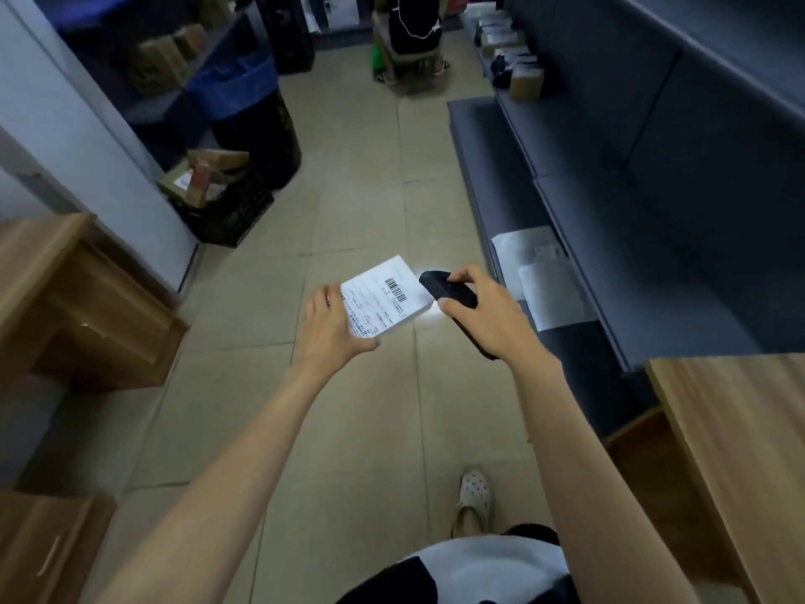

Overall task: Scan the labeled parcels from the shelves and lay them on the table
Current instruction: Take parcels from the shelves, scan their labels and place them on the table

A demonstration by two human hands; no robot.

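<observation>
My left hand point(333, 324) holds a small flat white parcel point(385, 298) over the floor, label up, its barcode near the far right corner. My right hand point(483, 313) grips a black handheld scanner point(442, 289), whose lit tip points at the parcel's right edge, a bright glow showing there. On the lowest level of the dark grey shelves point(653, 220) at the right lie two white soft parcels point(540, 276). A wooden table point(740, 429) edge shows at the lower right.
More boxes and parcels point(514, 58) sit on the far right shelves. A black crate of cardboard point(222, 198) and a bin with a blue bag point(248, 106) stand left. Wooden cabinets point(74, 298) lie at left. A seated person point(414, 32) is at the aisle's end.
</observation>
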